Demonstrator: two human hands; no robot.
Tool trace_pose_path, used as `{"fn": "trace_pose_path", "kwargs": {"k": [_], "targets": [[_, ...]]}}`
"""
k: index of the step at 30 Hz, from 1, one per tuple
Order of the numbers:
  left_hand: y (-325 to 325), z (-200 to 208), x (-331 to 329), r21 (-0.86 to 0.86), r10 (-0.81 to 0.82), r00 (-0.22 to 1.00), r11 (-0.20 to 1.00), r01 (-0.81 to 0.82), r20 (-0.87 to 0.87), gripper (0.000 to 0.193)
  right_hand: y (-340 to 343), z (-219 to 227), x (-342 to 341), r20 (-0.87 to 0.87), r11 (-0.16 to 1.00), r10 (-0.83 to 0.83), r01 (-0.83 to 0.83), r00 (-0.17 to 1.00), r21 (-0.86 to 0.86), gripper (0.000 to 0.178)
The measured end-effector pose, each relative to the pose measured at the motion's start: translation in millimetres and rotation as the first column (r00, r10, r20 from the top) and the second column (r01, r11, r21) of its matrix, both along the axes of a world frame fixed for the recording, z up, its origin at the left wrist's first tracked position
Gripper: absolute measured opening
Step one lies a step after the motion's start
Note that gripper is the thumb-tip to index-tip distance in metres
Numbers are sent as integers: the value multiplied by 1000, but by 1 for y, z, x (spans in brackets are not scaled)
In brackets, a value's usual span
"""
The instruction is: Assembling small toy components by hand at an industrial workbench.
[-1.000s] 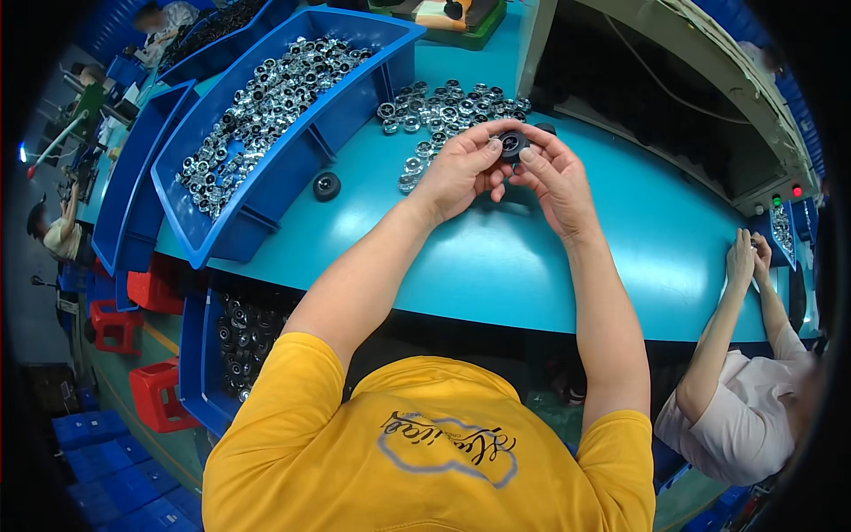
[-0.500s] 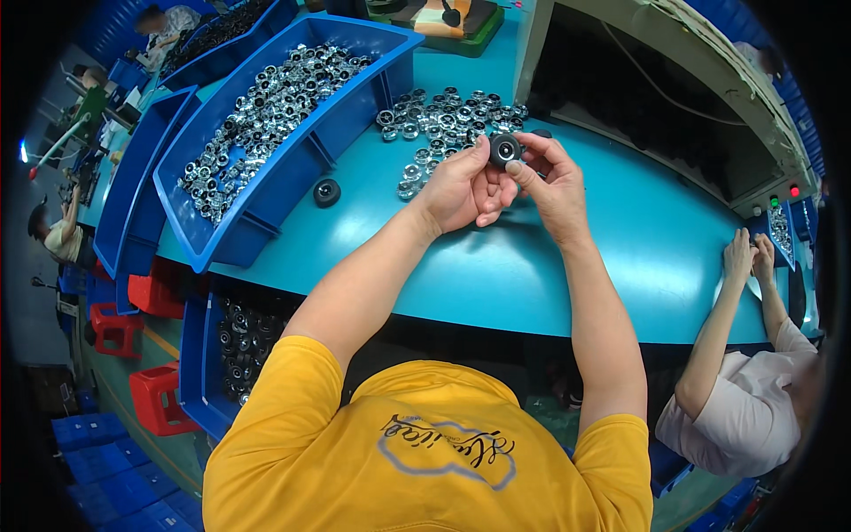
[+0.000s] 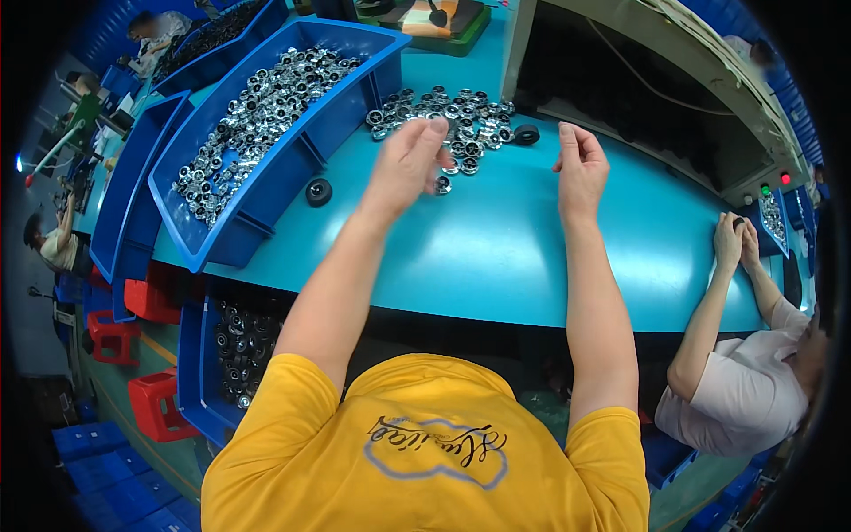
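My left hand point(image 3: 403, 168) is over the near left side of a spread of chrome wheel hubs point(image 3: 465, 120). It is slightly blurred and its palm side is hidden, so I cannot tell whether it holds anything. One chrome hub point(image 3: 442, 185) shows right beside its fingertips; contact is unclear. Raised above the table farther right is my right hand point(image 3: 582, 173), fingers loosely bent and thumb apart, with nothing visible in it. A black tyred wheel point(image 3: 526, 135) lies between the hands, at the right edge of the hubs. Another black wheel point(image 3: 319, 192) rests on the table to the left.
A big blue bin point(image 3: 275, 168) full of chrome hubs stands at the left. Below the table edge sits a blue crate of dark wheels point(image 3: 241, 350). A machine with a dark opening point(image 3: 620, 97) fills the back right. A co-worker's hands point(image 3: 734, 241) are at the far right.
My hands have parted, the left going left and the right going right. The black wheel that was between them no longer shows there. A single chrome hub now shows by my left fingertips.
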State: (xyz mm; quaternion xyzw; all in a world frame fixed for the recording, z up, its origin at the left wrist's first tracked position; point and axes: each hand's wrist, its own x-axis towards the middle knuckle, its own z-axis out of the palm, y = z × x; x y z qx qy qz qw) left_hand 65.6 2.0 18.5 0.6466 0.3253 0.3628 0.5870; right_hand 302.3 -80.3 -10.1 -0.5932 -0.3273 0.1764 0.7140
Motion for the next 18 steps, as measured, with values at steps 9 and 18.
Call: {"fn": "trace_pose_path", "kwargs": {"k": [9,18], "targets": [[20,-34,-91,806,582,585,541,241,-565,34,6,-24,18,567,922,39,189,823,-337,33],[-2,-11,-62,909,627,683,395,135,-374,34,14,-37,21,642,885,127,207,756,-418,37]]}}
